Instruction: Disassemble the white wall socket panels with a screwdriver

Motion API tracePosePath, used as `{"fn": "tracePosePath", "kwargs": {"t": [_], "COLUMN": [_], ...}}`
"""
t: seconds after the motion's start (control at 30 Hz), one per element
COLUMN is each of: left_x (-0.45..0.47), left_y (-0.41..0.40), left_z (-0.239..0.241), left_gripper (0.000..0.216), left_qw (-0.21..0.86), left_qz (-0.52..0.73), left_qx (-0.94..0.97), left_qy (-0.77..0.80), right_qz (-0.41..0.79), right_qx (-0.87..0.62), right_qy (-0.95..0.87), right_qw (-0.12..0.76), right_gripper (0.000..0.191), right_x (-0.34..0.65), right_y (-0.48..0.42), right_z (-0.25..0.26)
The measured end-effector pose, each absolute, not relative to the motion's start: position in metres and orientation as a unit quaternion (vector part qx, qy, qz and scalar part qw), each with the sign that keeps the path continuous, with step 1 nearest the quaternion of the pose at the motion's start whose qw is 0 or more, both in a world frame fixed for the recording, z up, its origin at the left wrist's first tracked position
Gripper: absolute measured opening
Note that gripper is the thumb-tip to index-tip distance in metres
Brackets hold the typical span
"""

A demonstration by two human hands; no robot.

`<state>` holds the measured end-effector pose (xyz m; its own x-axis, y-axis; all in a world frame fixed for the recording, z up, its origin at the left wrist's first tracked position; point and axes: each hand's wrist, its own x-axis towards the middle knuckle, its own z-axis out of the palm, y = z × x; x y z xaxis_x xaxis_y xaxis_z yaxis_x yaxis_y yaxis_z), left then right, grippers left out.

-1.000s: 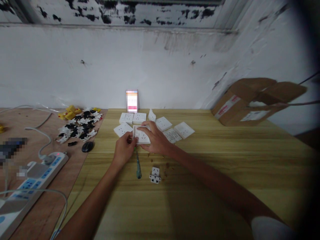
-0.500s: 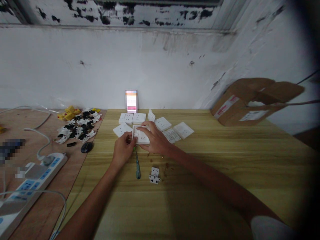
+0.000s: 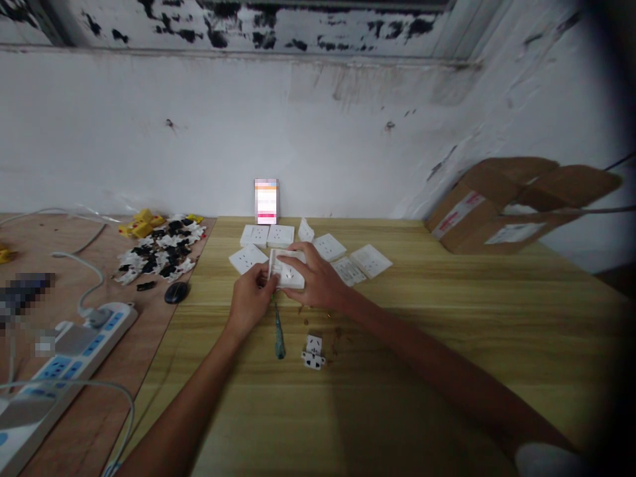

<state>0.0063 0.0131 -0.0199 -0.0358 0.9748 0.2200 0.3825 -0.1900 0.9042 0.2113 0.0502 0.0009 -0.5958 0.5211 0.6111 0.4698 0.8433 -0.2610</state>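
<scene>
Both my hands hold one white wall socket plate (image 3: 289, 273) just above the wooden table (image 3: 447, 331). My right hand (image 3: 318, 281) grips it from the right, fingers curled over its top edge. My left hand (image 3: 252, 301) pinches its left edge. Several more white socket plates (image 3: 248, 257) lie flat behind and beside it, such as one at the right (image 3: 370, 260). A green-handled screwdriver (image 3: 279, 338) lies below my left hand. A small white socket insert (image 3: 313, 352) lies to its right.
A phone (image 3: 266, 200) leans against the wall. A pile of black, white and yellow small parts (image 3: 159, 248) and a dark mouse (image 3: 175, 291) lie at left. A power strip (image 3: 54, 364) with cables sits at lower left. An open cardboard box (image 3: 511, 205) stands at right.
My hands and the held socket plate stay almost where they were; the view has shifted slightly. Nothing was picked up or let go.
</scene>
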Motion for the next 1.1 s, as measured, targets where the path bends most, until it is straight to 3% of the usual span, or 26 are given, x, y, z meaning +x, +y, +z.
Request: {"fn": "tracePosePath", "kwargs": {"t": [0.47, 1.1], "left_x": [0.004, 0.007], "left_y": [0.014, 0.010], "left_z": [-0.020, -0.015], "left_gripper": [0.022, 0.024], "left_qw": [0.359, 0.318], "left_qz": [0.464, 0.468], "left_qx": [0.596, 0.618], "left_qy": [0.548, 0.545], "right_qz": [0.031, 0.010], "right_qx": [-0.291, -0.275], "right_qy": [-0.887, -0.887], "right_qw": [0.358, 0.371], "right_gripper": [0.069, 0.051], "right_x": [0.210, 0.210], "right_y": [0.049, 0.053], "right_z": [-0.003, -0.017]}}
